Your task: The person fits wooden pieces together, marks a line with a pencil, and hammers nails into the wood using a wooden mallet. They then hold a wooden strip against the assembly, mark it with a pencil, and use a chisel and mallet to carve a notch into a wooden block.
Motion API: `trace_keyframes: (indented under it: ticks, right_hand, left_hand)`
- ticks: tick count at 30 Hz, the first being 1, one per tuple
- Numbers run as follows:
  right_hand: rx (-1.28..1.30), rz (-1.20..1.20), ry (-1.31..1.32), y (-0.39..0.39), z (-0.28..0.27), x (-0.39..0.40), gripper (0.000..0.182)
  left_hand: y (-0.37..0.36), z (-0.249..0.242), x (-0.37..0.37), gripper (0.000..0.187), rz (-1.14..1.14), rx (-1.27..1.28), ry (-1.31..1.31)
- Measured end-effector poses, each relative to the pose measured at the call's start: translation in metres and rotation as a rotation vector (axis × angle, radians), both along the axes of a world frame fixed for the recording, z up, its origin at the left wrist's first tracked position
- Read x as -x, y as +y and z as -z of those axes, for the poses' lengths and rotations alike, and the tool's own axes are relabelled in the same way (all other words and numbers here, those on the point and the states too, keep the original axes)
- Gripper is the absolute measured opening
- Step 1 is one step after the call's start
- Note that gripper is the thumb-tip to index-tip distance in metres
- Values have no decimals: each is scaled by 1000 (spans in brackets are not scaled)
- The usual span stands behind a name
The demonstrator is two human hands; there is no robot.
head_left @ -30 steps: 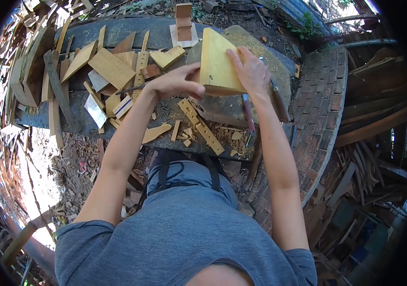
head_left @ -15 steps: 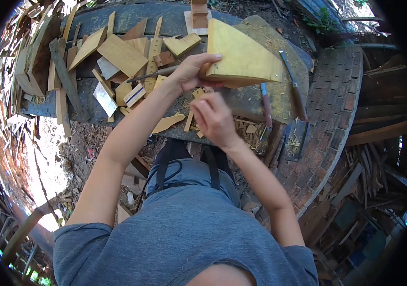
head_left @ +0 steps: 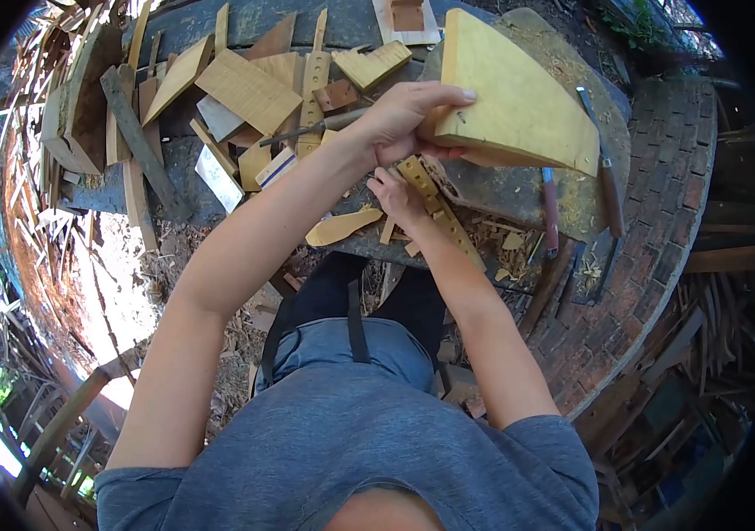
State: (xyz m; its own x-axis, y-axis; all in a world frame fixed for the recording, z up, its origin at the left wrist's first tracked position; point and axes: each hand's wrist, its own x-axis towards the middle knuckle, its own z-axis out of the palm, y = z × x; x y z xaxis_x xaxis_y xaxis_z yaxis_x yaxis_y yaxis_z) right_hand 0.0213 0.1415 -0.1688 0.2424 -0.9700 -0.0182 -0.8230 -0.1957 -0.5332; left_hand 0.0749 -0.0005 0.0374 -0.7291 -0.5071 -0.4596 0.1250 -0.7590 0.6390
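Note:
My left hand [head_left: 404, 119] grips the near left end of a thick yellow wooden block [head_left: 515, 97], its thumb on the top face and its fingers underneath. The block is tilted above a round wooden stump. Below it, my right hand [head_left: 395, 195] is down near the bench, its fingers curled beside a yellow strip with holes [head_left: 439, 208]; what they hold, if anything, is hidden. A flat yellow rounded piece [head_left: 342, 227] lies just left of my right hand. Two chisel-like tools with dark red [head_left: 550, 212] and brown [head_left: 611, 199] handles rest at the right.
Many wood offcuts [head_left: 249, 93] cover the bench's left side, with a dark rod-like tool [head_left: 324, 126] among them. A grey stick [head_left: 134, 133] leans at the far left. Shavings lie on the stump [head_left: 608, 111]. A curved brick surface [head_left: 661, 212] runs along the right.
My right hand has moved down to the bench, beside the holed strip. My left hand still holds the yellow block, and the whole view has shifted, so both appear farther right.

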Motion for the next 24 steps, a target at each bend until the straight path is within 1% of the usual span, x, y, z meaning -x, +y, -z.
trace_keyframes:
  ticks: [1,2,3,4,8,10,11,13,14,16,17,19,20,22,23,24]
  right_hand:
    - [42,-16,-1,-1,-2,1,6]
    - [46,-11,4,-4,-3,2,6]
    - [132,-57,45,-7,3,2,5]
    - [218,-103,85,-8,7,1,5]
    - [152,-13,66,4,9,-5,5]
    - [52,96,-22,9,7,-7,9]
    - [50,97,-23,7,8,-9,9]
    - [29,312,-285,-6,6,-18,15]
    - [24,311,-292,-14,4,-21,15]
    - [-172,383,-220,-36,-6,-24,21]
    - [-174,384,-226,-43,6,-27,21]
    - [14,261,37,-50,55,-34,45]
    - [12,257,32,-54,70,-37,45]
    - [173,202,155,-58,77,-39,58]
    - [168,195,159,-52,80,-35,58]
    - [116,265,-25,-49,60,-29,53]
  left_hand:
    - [0,-2,0,46,7,3,5]
    - [-1,-4,0,52,40,17,-14]
    - [-1,-5,0,57,73,31,-35]
    - [-1,-6,1,57,78,35,-34]
    - [-3,-8,3,58,95,39,-38]
    - [-4,-9,4,58,108,43,-36]
    - [-5,-8,4,58,108,46,-37]
    - [-6,-9,4,58,104,47,-45]
    - [-6,-9,4,58,97,37,-52]
    - [-5,-9,5,58,92,22,-68]
    - [-4,-10,5,58,82,27,-60]
    - [-3,-13,6,59,71,34,-54]
    - [-2,-15,6,60,62,46,-60]
    - [-1,-12,5,61,45,53,-65]
    - [-2,-12,6,55,16,19,-56]
    - [-2,-12,8,50,-10,-12,-45]
